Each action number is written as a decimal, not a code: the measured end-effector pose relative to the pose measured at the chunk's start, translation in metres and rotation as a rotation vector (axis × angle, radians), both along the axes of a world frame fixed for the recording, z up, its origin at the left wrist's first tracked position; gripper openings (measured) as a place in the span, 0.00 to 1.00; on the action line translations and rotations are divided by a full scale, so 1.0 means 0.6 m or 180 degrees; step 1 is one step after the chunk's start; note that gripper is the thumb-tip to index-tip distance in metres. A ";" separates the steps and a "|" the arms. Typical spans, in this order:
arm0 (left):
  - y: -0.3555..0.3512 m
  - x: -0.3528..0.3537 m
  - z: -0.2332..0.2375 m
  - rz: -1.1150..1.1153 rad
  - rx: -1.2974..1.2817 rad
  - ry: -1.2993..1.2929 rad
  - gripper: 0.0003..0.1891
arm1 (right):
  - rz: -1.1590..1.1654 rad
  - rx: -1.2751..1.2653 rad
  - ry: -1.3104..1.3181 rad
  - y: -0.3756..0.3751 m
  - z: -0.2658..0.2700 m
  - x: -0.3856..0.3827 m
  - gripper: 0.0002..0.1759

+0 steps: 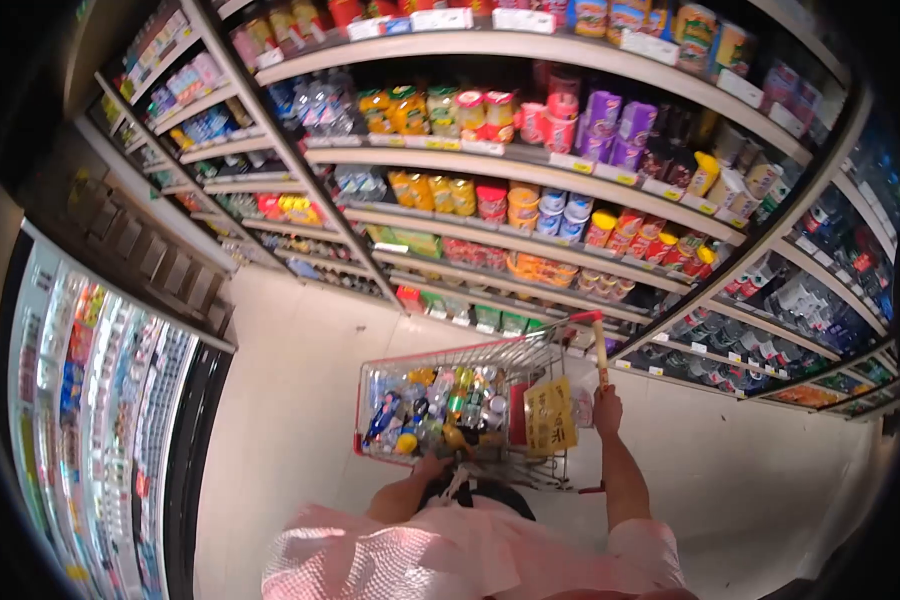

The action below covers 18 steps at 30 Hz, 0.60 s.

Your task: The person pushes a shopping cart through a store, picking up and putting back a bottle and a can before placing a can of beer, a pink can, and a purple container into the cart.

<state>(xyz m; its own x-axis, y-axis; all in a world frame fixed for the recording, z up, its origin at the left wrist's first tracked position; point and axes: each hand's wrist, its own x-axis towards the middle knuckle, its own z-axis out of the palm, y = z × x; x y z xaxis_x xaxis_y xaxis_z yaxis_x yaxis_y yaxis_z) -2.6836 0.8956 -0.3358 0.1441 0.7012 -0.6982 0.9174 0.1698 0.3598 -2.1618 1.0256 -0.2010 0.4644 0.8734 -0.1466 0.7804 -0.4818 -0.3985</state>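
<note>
A metal shopping cart (450,357) with red trim stands sideways right in front of me. My right hand (607,408) is wrapped round its handle (600,352) at the right end. At the near side of the basket, my left hand (431,466) is on the wire rim; its fingers look closed over it, though they show small. Many bottles and packs fill the basket, among them a green-yellow bottle (458,392), a blue bottle (382,418) and a round yellow item (406,443). A yellow sign (550,416) with dark print hangs at the handle end.
Tall shelves (530,150) of jars, cans, bottles and packets run along the far side and curve round to the right. On the left stands a lit refrigerated display (110,400) with a dark edge. Pale tiled floor (280,400) surrounds the cart.
</note>
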 end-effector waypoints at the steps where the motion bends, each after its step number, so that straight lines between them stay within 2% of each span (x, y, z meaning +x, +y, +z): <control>1: -0.011 -0.010 -0.069 -0.0546 0.0103 0.0313 0.23 | 0.0016 -0.0001 0.0034 0.000 0.006 -0.004 0.20; 2: -0.016 -0.009 -0.032 0.0094 0.0379 0.0175 0.25 | 0.0024 0.0094 0.0037 -0.002 0.016 -0.009 0.21; 3: -0.011 -0.010 -0.037 0.1555 0.0580 -0.0092 0.32 | 0.0035 0.0102 0.0107 0.000 0.013 -0.006 0.20; 4: 0.036 0.001 0.111 0.1503 0.0181 -0.0283 0.40 | 0.0096 0.0168 0.0021 0.000 0.003 -0.002 0.20; 5: 0.054 -0.015 0.103 0.1610 0.0266 -0.0790 0.40 | 0.0079 0.0192 0.0063 0.004 0.004 -0.002 0.20; 6: 0.078 -0.015 0.170 0.1651 0.0430 -0.0922 0.38 | 0.0044 0.0201 0.0101 0.000 0.005 -0.002 0.20; 8: 0.120 -0.025 0.237 0.1799 0.0610 -0.1287 0.35 | 0.0120 0.0241 0.0076 0.001 0.000 -0.002 0.20; 10: 0.155 -0.022 0.362 0.1698 0.0682 -0.1380 0.34 | 0.0149 0.0206 0.0267 -0.005 -0.012 0.006 0.20; 12: 0.182 -0.034 0.419 0.1246 0.1120 -0.1253 0.30 | 0.0157 0.0126 0.0648 0.010 -0.030 0.024 0.22; 14: 0.202 -0.018 0.524 0.1106 0.1426 -0.1102 0.32 | -0.0100 0.0175 0.0599 0.024 -0.066 0.030 0.31; 16: 0.224 -0.014 0.543 0.0995 0.1331 -0.0987 0.32 | -0.0014 0.0471 0.0000 0.012 0.078 -0.058 0.38; 18: 0.235 0.023 0.596 0.1116 0.1087 -0.1166 0.32 | 0.1022 0.1487 -0.0503 -0.004 0.121 -0.145 0.48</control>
